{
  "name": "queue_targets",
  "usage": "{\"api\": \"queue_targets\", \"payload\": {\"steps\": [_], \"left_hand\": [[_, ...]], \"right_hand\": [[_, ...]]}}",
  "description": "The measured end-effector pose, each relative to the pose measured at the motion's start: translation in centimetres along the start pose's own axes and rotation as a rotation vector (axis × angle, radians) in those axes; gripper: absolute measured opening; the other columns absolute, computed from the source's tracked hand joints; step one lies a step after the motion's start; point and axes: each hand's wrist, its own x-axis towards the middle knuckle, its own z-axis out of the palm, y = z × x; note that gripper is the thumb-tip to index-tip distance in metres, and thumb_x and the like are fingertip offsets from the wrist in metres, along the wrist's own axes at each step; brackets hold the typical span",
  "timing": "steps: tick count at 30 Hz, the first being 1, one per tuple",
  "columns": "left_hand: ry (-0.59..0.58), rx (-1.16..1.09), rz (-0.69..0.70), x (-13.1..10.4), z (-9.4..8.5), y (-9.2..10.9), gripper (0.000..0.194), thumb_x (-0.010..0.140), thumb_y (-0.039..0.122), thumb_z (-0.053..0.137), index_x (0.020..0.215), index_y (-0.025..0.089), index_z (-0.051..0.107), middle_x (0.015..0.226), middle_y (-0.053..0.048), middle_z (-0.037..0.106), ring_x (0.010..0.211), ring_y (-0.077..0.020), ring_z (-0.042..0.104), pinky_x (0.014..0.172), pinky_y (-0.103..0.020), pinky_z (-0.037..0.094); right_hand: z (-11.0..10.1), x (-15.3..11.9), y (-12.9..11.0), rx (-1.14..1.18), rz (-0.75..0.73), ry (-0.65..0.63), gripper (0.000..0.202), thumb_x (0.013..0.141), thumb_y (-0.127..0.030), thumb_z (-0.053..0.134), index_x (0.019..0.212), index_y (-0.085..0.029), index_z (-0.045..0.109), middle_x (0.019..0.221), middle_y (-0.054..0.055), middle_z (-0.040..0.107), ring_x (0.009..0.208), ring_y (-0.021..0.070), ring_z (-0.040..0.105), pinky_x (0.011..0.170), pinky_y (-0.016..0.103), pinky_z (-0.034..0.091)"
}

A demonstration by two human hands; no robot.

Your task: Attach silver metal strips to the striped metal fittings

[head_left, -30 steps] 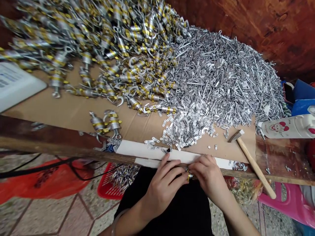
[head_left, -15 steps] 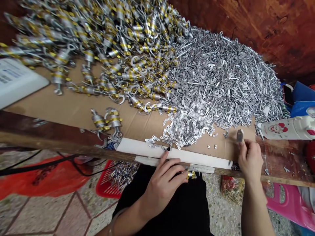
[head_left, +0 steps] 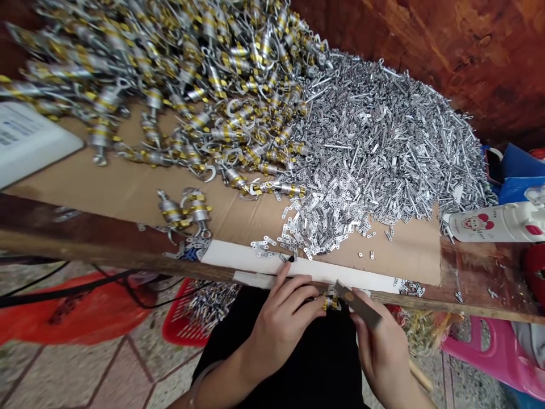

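Observation:
My left hand (head_left: 283,321) is closed on a small silver-and-yellow metal hook fitting (head_left: 331,302) at the table's front edge. Its index fingertip rests near a small black piece (head_left: 291,259) on a white strip (head_left: 349,272). My right hand (head_left: 385,352) grips a hammer, its metal head (head_left: 360,307) beside the fitting and its wooden handle (head_left: 419,375) showing below the hand. Whether the head touches the fitting I cannot tell. Small flat metal plates with holes (head_left: 266,244) lie just past my left fingers.
A large heap of silver-and-yellow fittings (head_left: 200,74) covers the back left. To its right rises a heap of small metal pins and plates (head_left: 374,136). A white bottle (head_left: 489,222) lies at the right. Below are a red basket (head_left: 174,324) and a pink stool (head_left: 502,346).
My right hand has brought the hammer from the right side of the table leftward and down to the fitting. My left hand has stayed in place.

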Motion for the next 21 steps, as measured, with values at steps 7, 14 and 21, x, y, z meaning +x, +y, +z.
{"api": "queue_targets", "payload": {"steps": [7,14,21], "left_hand": [[0.011,-0.012,-0.006,0.0,0.1,0.0,0.006,0.082,0.015,0.059,0.083,0.019,0.063,0.078,0.002,0.065,0.09,-0.0168,0.058,0.104,-0.049,0.032],[0.016,-0.009,0.001,0.1,0.1,-0.1,0.006,0.082,0.015,0.058,0.082,0.019,0.062,0.077,0.002,0.064,0.089,-0.0167,0.058,0.102,-0.049,0.034],[-0.001,0.021,0.064,0.0,0.2,-0.3,0.011,0.083,0.014,0.056,0.087,0.02,0.064,0.08,0.001,0.066,0.09,-0.0165,0.058,0.104,-0.049,0.03]], "right_hand": [[-0.6,0.9,4.8,-0.112,0.275,0.079,0.03,0.092,-0.032,0.034,0.088,-0.019,0.06,0.062,0.004,0.059,0.053,0.0165,0.055,0.051,0.025,0.042],[-0.9,5.1,13.5,-0.563,0.46,0.256,0.041,0.09,-0.029,0.033,0.117,-0.008,0.057,0.091,0.019,0.058,0.083,0.0298,0.049,0.07,0.042,0.038],[0.4,8.8,6.7,-0.036,0.108,0.148,0.015,0.087,-0.024,0.048,0.091,-0.02,0.062,0.088,0.006,0.058,0.085,0.0214,0.049,0.075,0.035,0.038]]}}
